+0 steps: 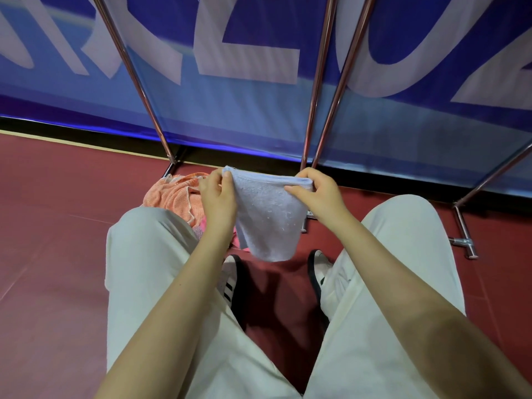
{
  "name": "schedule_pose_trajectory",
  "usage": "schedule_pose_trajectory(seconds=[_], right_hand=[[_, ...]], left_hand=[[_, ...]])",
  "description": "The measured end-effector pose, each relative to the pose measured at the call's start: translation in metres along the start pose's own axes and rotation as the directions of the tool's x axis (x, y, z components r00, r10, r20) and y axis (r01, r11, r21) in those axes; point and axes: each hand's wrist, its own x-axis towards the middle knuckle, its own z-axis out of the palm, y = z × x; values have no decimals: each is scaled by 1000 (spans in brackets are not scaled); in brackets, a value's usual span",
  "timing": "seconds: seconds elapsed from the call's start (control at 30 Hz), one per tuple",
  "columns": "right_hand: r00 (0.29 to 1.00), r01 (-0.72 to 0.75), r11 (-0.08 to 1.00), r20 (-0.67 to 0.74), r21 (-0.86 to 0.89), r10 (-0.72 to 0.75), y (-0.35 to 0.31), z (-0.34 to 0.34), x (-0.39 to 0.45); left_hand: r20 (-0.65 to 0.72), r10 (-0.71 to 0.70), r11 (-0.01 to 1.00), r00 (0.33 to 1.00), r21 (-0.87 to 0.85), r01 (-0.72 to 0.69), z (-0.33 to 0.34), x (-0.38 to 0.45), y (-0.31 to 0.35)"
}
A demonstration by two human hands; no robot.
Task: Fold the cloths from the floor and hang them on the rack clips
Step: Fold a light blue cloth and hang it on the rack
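Fingers of the left hand (218,197) and right hand (313,191) pinch the top corners of the pale blue cloth (270,220), hanging above the red floor (57,226); I'd keep edges level before folding.

two hands (267,194), three cloths (269,217), two shoes (231,279)

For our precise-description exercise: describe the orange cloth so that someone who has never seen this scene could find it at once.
Start at the blue banner behind the metal rack poles, then drop to the red floor at its foot. The orange cloth lies crumpled there, beside the person's left knee. Unlike the pale blue cloth, no hand holds it.
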Motion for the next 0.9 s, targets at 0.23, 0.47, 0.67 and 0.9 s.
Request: schedule_pose_trajectory(seconds=[0.23,0.47,0.67,0.9], right_hand=[[993,-9,980,-112,200,32,-6,4,-6],[989,-28,981,-140,190,55,-5,7,-9],[980,19,998,-199,52,-9,-6,12,-11],[993,8,998,-117,58,-1,-9,14,-10]], left_hand=[[-2,-34,995,999,-94,34,9,-6,-3],[-32,53,997,998,-54,-55,18,-15,7],[-90,296,932,951,244,-267,13,-3,6],[-186,321,926,929,269,-266,11,5,1]])
